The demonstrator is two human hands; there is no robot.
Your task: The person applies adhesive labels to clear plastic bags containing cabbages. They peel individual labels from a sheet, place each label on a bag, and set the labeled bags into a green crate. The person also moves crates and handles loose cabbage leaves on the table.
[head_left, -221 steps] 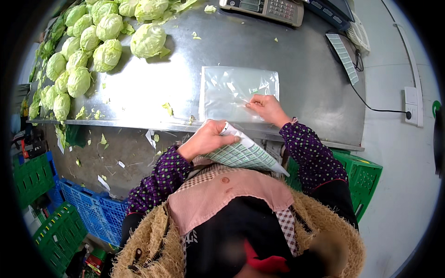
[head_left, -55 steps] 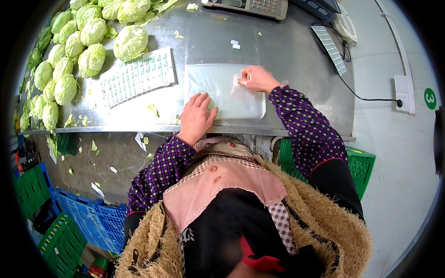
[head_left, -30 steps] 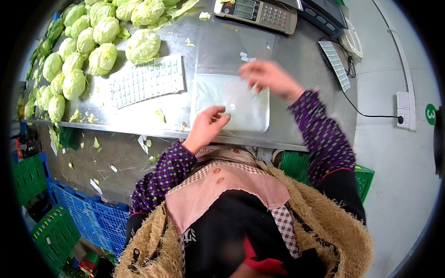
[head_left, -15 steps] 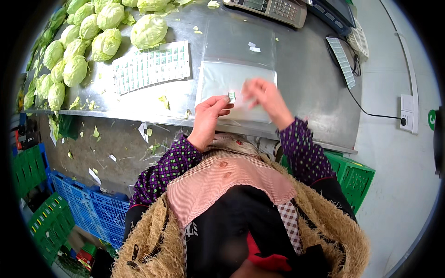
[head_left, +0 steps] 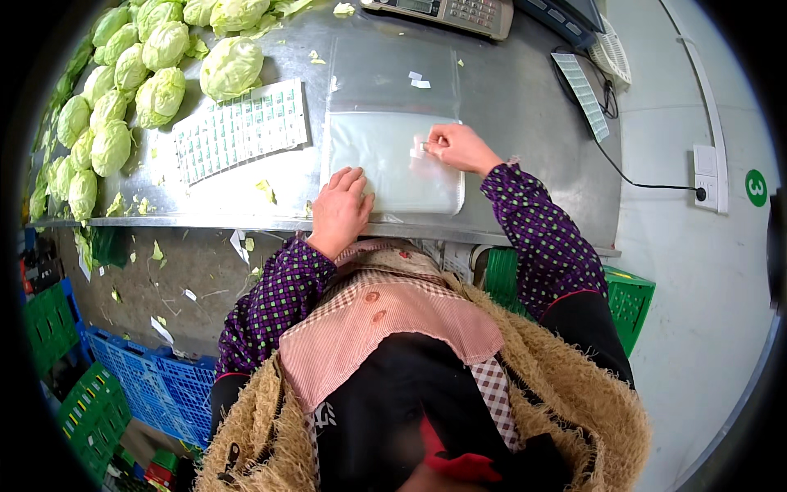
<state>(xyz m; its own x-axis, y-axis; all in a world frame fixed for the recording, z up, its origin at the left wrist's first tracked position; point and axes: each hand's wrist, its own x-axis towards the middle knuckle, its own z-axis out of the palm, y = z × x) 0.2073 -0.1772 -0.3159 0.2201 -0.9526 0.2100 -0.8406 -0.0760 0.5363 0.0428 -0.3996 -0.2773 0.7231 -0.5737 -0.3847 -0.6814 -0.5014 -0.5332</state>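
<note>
A stack of clear plastic bags (head_left: 377, 143) lies flat on the metal table, its lower part milky white. My left hand (head_left: 341, 207) rests on the bags' near left corner, fingers stretched out and holding nothing. Over the right side of the stack, my right hand (head_left: 461, 149) is closed in a pinch. At its fingertips shows a small pale sticker (head_left: 424, 147), partly hidden by the fingers. Left of the bags lies a sheet of small green-and-white stickers (head_left: 242, 131). Two white scraps (head_left: 420, 84) lie on the bags' far part.
Several pale green cabbages (head_left: 160, 97) are heaped at the far left, with leaf bits around. A scale with a keypad (head_left: 447, 15) stands at the back. Another sticker strip (head_left: 582, 97) and a black cable lie at the right. Below the table are green crates (head_left: 630, 303) and a blue crate (head_left: 156, 377).
My left hand has let go of the small sticker and moved left, flattening onto the bags. My right hand has settled into a pinch over the bags. The view has shifted slightly.
</note>
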